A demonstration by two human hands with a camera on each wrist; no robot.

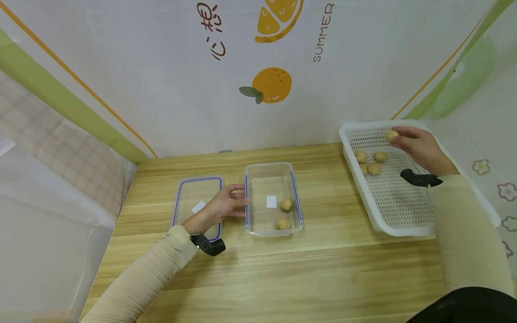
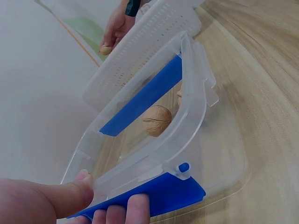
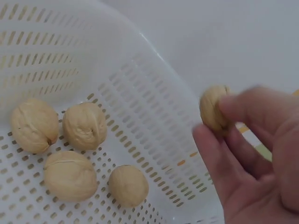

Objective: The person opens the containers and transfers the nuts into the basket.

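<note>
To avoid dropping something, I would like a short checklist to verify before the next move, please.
1. Walnut pinched by the right hand: ok, between thumb and fingers.
2. Box steadied: ok, the left hand holds its side.
3. Lid off the box: ok, it lies beside it.
4. Room in the box: ok, only two walnuts inside.
5. Right hand over the box: not ok, it is at the basket.
6. Held shell sound under the fingers: cannot tell, hidden.
</note>
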